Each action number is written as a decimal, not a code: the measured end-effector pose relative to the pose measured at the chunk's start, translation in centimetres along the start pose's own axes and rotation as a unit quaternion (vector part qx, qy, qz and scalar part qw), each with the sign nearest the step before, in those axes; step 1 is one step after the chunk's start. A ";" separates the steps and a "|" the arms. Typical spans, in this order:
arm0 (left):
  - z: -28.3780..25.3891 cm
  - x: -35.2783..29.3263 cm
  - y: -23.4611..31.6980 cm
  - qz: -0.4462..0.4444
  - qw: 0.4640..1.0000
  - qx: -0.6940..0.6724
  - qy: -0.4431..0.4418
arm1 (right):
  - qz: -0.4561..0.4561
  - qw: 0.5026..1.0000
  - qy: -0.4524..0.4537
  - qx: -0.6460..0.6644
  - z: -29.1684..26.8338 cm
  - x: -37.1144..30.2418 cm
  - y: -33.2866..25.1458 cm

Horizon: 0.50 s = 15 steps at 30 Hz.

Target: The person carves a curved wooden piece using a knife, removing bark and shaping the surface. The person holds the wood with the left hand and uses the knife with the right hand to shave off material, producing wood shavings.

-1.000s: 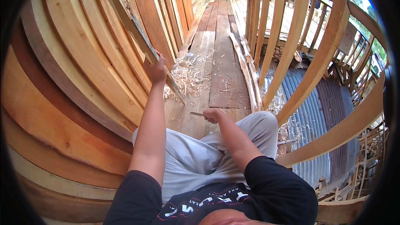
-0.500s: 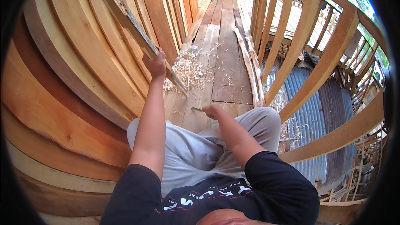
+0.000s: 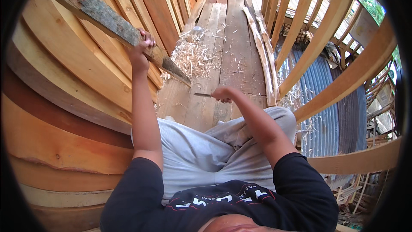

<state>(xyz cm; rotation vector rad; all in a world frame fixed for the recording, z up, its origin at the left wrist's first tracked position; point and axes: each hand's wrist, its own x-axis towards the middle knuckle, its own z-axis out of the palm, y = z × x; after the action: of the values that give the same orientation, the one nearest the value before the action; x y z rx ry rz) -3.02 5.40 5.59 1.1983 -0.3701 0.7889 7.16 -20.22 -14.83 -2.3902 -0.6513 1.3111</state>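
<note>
My left hand (image 3: 140,51) is wrapped round a long piece of wood (image 3: 112,22) with rough grey bark along its upper face. The wood slants from the upper left down to a narrowed, dark-sided end low over the floorboards. In my right hand (image 3: 222,95) is a knife (image 3: 202,95), its short blade pointing left, just below that lower end and apart from it. My fingers cover the knife's handle. Curly pale wood shavings (image 3: 192,56) lie heaped on the floor beyond the wood's end.
Upright boards (image 3: 68,51) wall the left side. Wooden railing slats (image 3: 317,64) stand on the right, with corrugated metal sheets (image 3: 319,99) below them. Two thin peeled sticks (image 3: 260,51) lie along the plank floor (image 3: 238,30). A small clear object (image 3: 197,30) sits by the shavings.
The piece of wood has turned so its barked face shows, and its upper part has swung left. My right hand has moved slightly farther forward with the knife. The view has shifted.
</note>
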 end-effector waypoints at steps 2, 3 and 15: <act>-0.1 0.5 0.2 0.018 1.000 0.008 -0.003 | 0.013 1.000 0.003 -0.001 -2.2 -0.2 -1.0; 0.4 0.6 -0.3 0.038 0.999 0.012 0.014 | 0.024 1.000 0.005 -0.008 -3.4 0.0 -0.2; 1.1 -1.5 1.0 0.126 0.974 0.186 0.023 | -0.173 0.936 0.135 0.275 -3.0 2.5 -5.1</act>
<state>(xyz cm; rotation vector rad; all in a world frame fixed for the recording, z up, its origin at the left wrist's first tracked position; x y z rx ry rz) -4.58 3.96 5.69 1.4965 -0.3504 1.1402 9.76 -14.76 -12.48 -1.8464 -0.5074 0.8508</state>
